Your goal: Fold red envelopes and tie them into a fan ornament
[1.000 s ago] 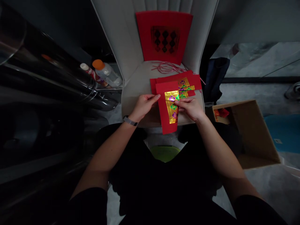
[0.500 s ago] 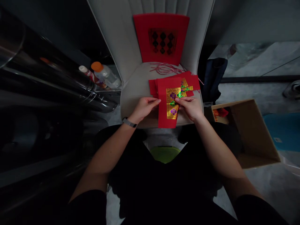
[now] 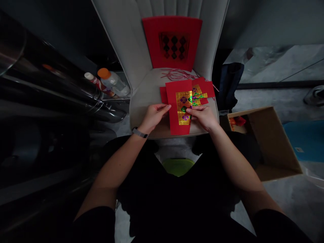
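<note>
V. dim in here; can't tell where the light's from. Gold print on my red card shines, esp. up top right, but the marks on the big red sheet look dark. My left hand & right hand look pretty clear. My black shirt is one dark patch. Shiny tubes on the left have thin glints. Pic's sides look stretched & blurry.

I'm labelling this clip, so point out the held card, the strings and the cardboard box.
Held card [image 3: 179, 105]: head view, on its gold panel.
Strings [image 3: 174, 74]: head view, on the middle of the bundle.
Cardboard box [image 3: 274, 138]: head view, on its inner wall.
</note>
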Motion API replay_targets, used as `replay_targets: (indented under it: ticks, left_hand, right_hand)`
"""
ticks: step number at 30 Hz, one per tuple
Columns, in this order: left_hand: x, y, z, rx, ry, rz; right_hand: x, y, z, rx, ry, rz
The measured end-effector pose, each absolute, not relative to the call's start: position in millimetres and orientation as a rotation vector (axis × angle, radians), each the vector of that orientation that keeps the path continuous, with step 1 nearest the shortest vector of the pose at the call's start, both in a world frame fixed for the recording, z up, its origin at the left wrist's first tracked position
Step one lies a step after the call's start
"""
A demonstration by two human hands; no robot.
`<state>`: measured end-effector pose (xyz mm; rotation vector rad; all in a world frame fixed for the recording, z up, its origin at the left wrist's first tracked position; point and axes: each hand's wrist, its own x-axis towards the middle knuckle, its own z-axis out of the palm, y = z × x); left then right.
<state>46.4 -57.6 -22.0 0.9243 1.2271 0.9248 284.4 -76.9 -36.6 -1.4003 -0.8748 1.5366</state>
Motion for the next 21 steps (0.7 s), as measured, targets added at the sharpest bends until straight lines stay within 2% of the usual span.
replay_targets:
  ticks: [12,18,21]
  left_hand:
    - [42.9,-51.8,-20.0,0.878,1.24,0.989]
    - [41.2,-52.8,-22.7,0.921,1.185,0.858]
    - [41.6,-52.2,-23.4,0.916,1.223,0.902]
  right_hand:
    - [278.9,-79.2,-31.8,-1.368,-0.958,1.557]
    - [280.5,-77.2,-30.0,-1.347,-0.954,1.5]
    - [279.5,-78.2,-30.6,-1.355,-0.93,1.554]
